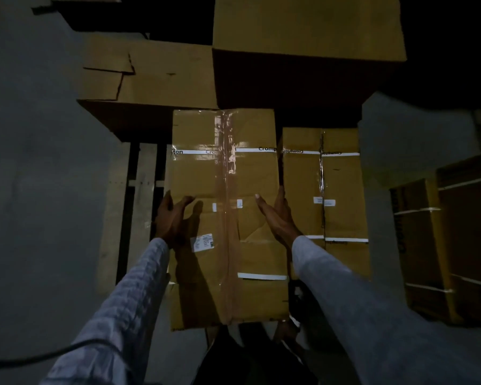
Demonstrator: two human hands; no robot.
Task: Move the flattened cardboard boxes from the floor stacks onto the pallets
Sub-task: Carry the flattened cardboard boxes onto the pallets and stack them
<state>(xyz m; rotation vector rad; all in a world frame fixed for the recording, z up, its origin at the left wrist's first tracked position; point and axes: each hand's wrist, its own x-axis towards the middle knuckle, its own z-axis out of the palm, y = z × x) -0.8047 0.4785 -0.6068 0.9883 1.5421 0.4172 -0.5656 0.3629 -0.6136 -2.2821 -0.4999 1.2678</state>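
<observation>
A taped carton (225,218) at centre is steadied over the pallet (139,190) by the left hand (172,218) at nine o'clock and right hand (278,218) at three o'clock, both flat and unclasped; slippage is judged possible.

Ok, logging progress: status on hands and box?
Left hand and right hand flat against long taped brown cardboard box, over wooden pallet. Matching box close right.
</observation>
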